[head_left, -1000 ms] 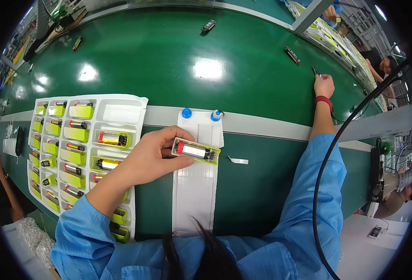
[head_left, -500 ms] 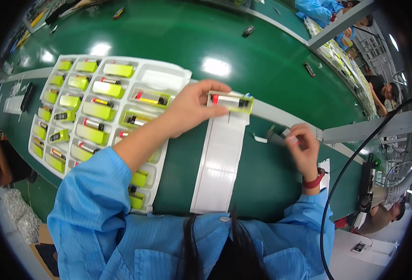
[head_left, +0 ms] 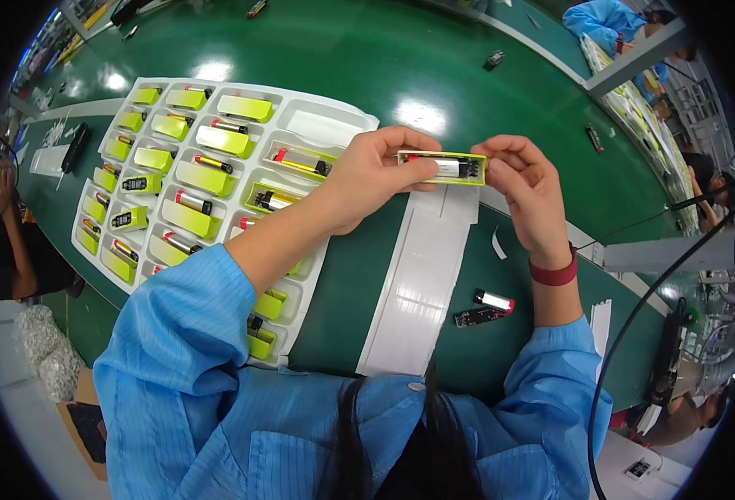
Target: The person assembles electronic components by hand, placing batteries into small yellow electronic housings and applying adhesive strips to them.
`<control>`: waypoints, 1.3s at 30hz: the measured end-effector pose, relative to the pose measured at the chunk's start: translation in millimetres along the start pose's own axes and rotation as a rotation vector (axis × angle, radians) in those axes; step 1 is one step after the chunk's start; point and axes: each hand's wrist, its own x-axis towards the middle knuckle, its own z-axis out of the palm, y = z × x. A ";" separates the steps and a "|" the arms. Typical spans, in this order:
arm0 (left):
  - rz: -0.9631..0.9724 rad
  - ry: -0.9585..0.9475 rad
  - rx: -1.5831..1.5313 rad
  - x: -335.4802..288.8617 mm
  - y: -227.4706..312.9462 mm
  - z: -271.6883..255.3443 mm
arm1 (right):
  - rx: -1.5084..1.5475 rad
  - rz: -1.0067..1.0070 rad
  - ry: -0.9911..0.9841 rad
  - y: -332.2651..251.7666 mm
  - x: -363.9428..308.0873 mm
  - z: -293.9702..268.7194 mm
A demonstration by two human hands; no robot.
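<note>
Over the top of a white strip of sheets, my left hand [head_left: 366,181] grips a small yellow-green case [head_left: 467,181] by its left end, thumb across its open side. Inside the case sits a silver battery cell [head_left: 449,167] with a red end and dark parts beside it. My right hand [head_left: 527,187] pinches the case's right end with thumb and forefinger; the fingertips partly hide that edge. Below the right wrist, a loose battery cell [head_left: 495,301] lies against a narrow black circuit board [head_left: 477,317] on the green table.
To the left lies a white compartment tray [head_left: 317,125] with several yellow-green cases and cells. The white strip [head_left: 405,287] runs down the middle. A curled white scrap [head_left: 498,243] lies right of it. A black cable [head_left: 626,321] hangs at the right.
My right hand has moved left and up to the case, and the loose cell and board now lie on the table where it was. My left hand keeps hold of the case.
</note>
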 end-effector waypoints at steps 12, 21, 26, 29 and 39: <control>0.023 0.047 0.186 1.2 -7.4 1.8 | 0.066 -0.009 -0.028 16.5 -1.5 3.1; -0.071 -0.015 0.012 0.3 6.1 -1.9 | 0.062 0.012 -0.021 12.3 0.5 -3.8; -0.085 -0.022 -0.215 2.5 11.1 -2.0 | 0.028 -0.015 0.006 13.7 -1.2 -4.8; -0.100 0.000 -0.198 3.4 10.5 -3.9 | 0.011 -0.029 0.011 15.6 -0.1 -2.9; -0.165 0.042 -0.217 3.0 6.7 -6.3 | -0.720 -0.441 -0.152 1.9 -2.4 6.4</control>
